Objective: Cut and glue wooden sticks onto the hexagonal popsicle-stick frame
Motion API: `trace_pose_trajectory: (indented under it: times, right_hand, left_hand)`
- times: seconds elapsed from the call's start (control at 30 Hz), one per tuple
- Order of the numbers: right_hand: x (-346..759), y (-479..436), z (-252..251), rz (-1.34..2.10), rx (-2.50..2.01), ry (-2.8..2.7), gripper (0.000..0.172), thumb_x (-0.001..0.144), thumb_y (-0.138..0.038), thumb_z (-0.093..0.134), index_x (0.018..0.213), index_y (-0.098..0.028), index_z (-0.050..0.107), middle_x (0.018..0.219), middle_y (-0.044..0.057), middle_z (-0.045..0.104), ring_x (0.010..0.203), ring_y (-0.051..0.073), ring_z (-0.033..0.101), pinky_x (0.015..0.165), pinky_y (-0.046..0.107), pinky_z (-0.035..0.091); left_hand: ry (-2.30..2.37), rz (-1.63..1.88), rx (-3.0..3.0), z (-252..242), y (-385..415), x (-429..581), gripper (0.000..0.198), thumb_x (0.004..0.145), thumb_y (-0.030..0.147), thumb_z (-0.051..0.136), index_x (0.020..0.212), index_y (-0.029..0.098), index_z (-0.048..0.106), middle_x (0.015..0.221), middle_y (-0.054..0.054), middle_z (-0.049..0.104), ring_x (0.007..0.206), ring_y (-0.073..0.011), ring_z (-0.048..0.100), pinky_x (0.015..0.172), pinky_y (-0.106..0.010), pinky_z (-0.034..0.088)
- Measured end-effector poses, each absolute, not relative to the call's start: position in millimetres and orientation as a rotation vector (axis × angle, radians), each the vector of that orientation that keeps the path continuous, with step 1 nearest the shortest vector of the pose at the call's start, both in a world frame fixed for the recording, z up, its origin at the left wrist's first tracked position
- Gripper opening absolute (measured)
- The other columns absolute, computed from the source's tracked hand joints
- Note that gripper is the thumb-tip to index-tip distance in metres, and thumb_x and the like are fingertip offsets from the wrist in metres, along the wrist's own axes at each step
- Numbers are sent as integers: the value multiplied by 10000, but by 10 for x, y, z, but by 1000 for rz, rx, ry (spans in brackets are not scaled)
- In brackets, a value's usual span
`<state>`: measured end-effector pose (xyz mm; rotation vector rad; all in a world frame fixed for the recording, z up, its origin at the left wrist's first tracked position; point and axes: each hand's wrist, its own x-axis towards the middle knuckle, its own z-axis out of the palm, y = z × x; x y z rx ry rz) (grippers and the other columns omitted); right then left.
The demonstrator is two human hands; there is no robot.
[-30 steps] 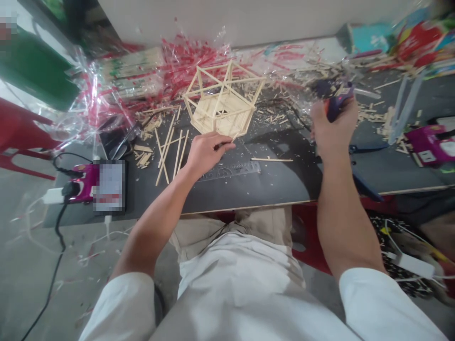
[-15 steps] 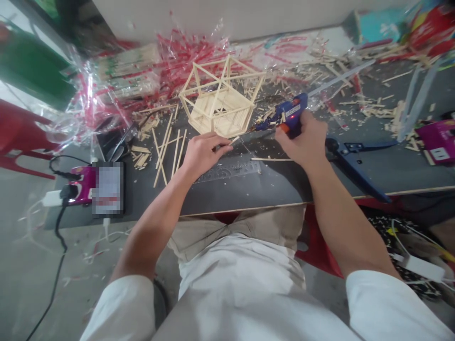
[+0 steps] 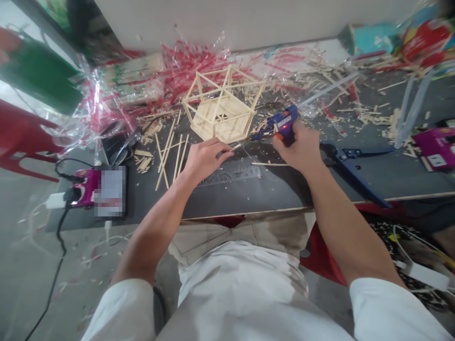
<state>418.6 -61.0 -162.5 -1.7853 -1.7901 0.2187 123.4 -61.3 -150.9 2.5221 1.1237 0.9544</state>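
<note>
My left hand pinches a short wooden stick just in front of a hexagonal model built of sticks on the dark table. My right hand grips a blue glue gun with a red light lit on its side. Its nozzle points left, almost touching the end of the short stick. Both hands hover low over a clear ruler lying flat on the table.
Loose sticks lie left of my left hand, one thin stick between the hands. Blue cutters rest to the right. Crumpled clear and red wrapping piles at the back left. Power strips sit at far left and right.
My right hand brought the glue gun from the right, over the table, down and left until its nozzle met the stick in my left hand. My left hand barely moved.
</note>
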Motion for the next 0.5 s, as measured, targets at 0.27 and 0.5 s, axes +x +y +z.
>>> trace_pose_trajectory:
  times: [0.27, 0.5]
  right_hand:
    - [4189, -602, -1659, 277, -1775, -1755, 277, 804, -476, 660, 915, -265, 519, 782, 91, 628, 874, 331, 672, 800, 456, 500]
    - [4207, -600, -1660, 253, -1772, -1775, 284, 813, -502, 655, 908, -277, 510, 741, 75, 623, 826, 317, 661, 765, 440, 501]
  left_hand:
    - [1115, 963, 2543, -1487, -630, 1225, 154, 992, 311, 701, 969, 200, 805, 918, -65, 801, 755, -146, 721, 679, -282, 517]
    - [1107, 965, 2518, -1488, -627, 1229, 134, 989, 307, 707, 971, 213, 801, 933, -66, 802, 757, -151, 721, 697, -297, 527]
